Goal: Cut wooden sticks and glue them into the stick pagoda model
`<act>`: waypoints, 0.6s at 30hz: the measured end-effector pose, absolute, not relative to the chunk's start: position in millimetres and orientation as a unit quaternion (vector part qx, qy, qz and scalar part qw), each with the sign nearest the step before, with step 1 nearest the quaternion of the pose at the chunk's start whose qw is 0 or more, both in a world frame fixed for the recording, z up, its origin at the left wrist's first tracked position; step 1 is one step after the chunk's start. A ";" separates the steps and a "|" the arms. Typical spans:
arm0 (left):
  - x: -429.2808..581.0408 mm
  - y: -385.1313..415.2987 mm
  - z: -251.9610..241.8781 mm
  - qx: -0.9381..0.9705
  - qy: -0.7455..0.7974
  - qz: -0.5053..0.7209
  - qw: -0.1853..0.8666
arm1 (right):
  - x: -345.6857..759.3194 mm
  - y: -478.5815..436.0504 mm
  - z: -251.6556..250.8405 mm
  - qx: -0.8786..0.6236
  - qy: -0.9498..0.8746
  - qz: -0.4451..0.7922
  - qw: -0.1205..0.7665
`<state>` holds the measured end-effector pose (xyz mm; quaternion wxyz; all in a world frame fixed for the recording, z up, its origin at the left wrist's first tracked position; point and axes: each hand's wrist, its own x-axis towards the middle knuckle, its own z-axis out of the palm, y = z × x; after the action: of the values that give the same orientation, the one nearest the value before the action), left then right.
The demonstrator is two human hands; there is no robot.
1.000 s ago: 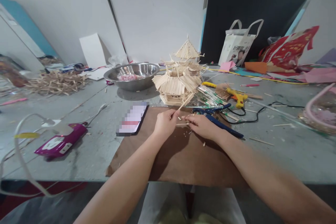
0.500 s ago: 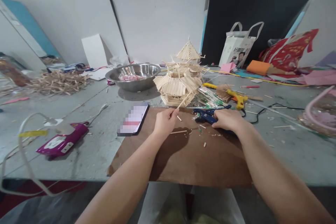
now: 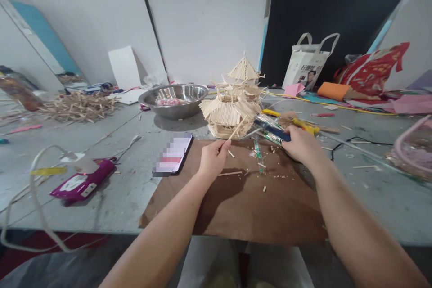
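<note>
My left hand (image 3: 212,158) is closed in a pinch on a thin wooden stick (image 3: 235,131) that slants up toward the base of a small pagoda model (image 3: 232,103) built of sticks. My right hand (image 3: 301,145) is wrapped round the blue handles of a cutting tool (image 3: 272,128), lifted just off the brown paper mat (image 3: 236,202), to the right of the model. Loose stick pieces (image 3: 230,173) and chips lie on the mat between my hands.
A phone (image 3: 173,154) lies left of the mat. A steel bowl (image 3: 173,98) stands behind it. A yellow glue gun (image 3: 303,125) with a black cord lies right of the model. A magenta device (image 3: 81,182) with white cables sits left. A stick pile (image 3: 77,105) lies far left.
My right hand left the stick piece on the mat, moved right to the blue tool, gripped it and lifted it toward the model. My left hand stayed put with its stick.
</note>
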<state>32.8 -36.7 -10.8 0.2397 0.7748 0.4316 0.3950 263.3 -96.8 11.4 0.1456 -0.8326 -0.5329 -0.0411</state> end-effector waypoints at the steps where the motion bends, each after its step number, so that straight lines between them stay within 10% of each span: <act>1: 32.6 -37.2 -10.2 0.772 0.429 0.401 0.244 | 262.6 -97.5 13.5 -0.833 -0.512 -0.060 0.198; 9: 31.6 -40.0 -5.1 0.744 0.456 0.436 0.219 | 237.3 -101.6 16.9 -0.553 -0.389 0.258 0.690; 18: 31.6 -39.3 -7.8 0.709 0.477 0.477 0.208 | 200.1 -102.9 6.4 -0.452 -0.382 0.530 0.608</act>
<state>31.6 -39.3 -7.8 0.2085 0.7087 0.4765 0.4767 200.1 -102.9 6.4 0.6077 -0.4515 -0.3822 0.5299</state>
